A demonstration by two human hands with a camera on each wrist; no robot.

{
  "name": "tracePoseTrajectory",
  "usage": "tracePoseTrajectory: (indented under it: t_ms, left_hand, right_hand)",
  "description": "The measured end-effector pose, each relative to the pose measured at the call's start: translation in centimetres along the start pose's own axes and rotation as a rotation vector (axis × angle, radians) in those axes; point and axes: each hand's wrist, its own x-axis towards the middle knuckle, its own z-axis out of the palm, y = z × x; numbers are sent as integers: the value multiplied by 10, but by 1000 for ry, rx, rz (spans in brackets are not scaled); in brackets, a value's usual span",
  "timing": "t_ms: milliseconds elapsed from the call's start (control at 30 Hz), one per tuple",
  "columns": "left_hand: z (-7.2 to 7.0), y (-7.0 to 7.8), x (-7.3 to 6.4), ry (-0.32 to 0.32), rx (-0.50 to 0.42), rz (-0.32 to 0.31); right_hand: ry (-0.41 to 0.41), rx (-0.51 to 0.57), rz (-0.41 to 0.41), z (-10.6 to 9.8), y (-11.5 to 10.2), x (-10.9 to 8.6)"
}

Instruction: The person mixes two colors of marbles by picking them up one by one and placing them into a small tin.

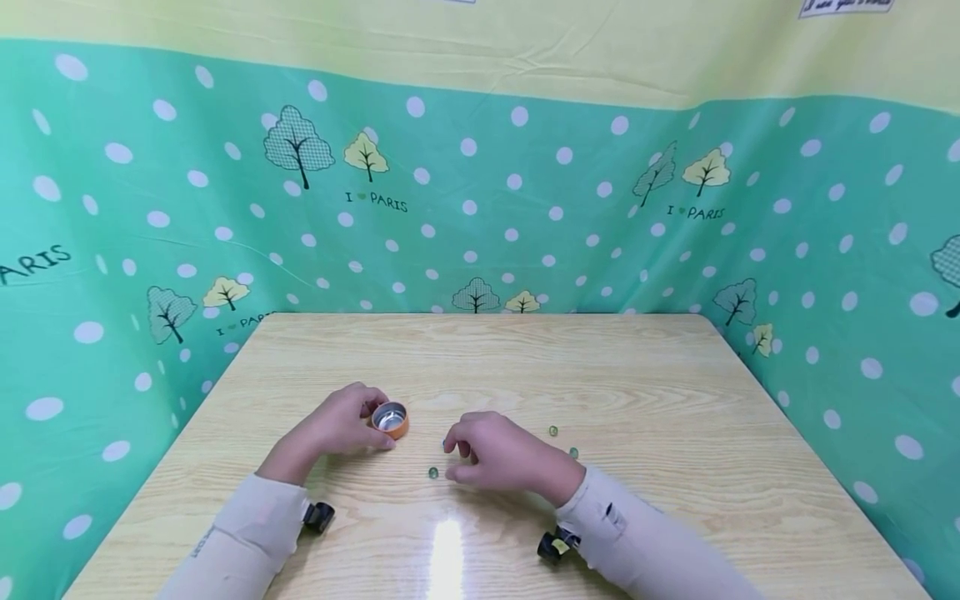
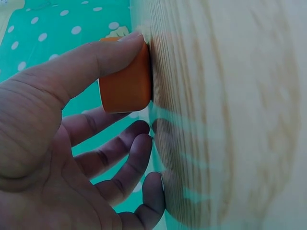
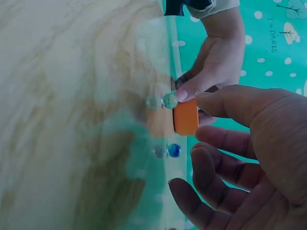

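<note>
Clock: we set 12 as straight away from the person, head view.
Near green marble: we saw it [image 1: 433, 472] on the table [image 1: 615, 367], about 8 o'clock from the right hand [image 1: 498, 454], just beyond the thumb tip; round, so no long axis to note.
Blue marble: we put it [image 3: 174, 150] at 9 to 10 o'clock from the right hand, half hidden by the forefinger in the head view; touching or not, we couldn't tell.
Nearer hand: we marked the right for both marbles.
Right hand: fingers bent and apart, thumb clear of the forefinger, nothing gripped that we could see.
Left hand: we had it [image 1: 341, 425] pinching the orange cup [image 2: 125, 88] between thumb and fingers.
Cup: we logged it upright on the table, mouth up, 3 o'clock from the left hand, between 9 and 10 from the right; contents we couldn't make out.
Other green marbles: we noted one [image 1: 553, 431] at 2 o'clock from the right hand, one [image 1: 573, 452] at 3, just beside the wrist.
</note>
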Motion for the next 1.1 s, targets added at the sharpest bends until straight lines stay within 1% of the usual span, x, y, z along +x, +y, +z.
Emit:
tracePoseTrajectory:
  t_ms: [167,400,600,767,900,1100]
  left_hand:
    - [-1,-1,0,-3,-6,-9]
    - [-2,-2,0,-4,0,-2]
    - [1,-5,1,-8,12,-17]
    - [0,-5,-1,-10,21,-24]
    - [-2,-5,-2,-4,23,-16]
    - [-1,-5,0,-3,-1,3]
  right_hand:
    - [2,-24,-8,5,-2,5]
    - [-1,-15,7,12,-2,9]
    - [-19,14,47,18,-5,11]
    - [-27,37,78,22,-7,13]
    - [-19,27,90,25,-8,15]
    - [0,12,100,26,-8,14]
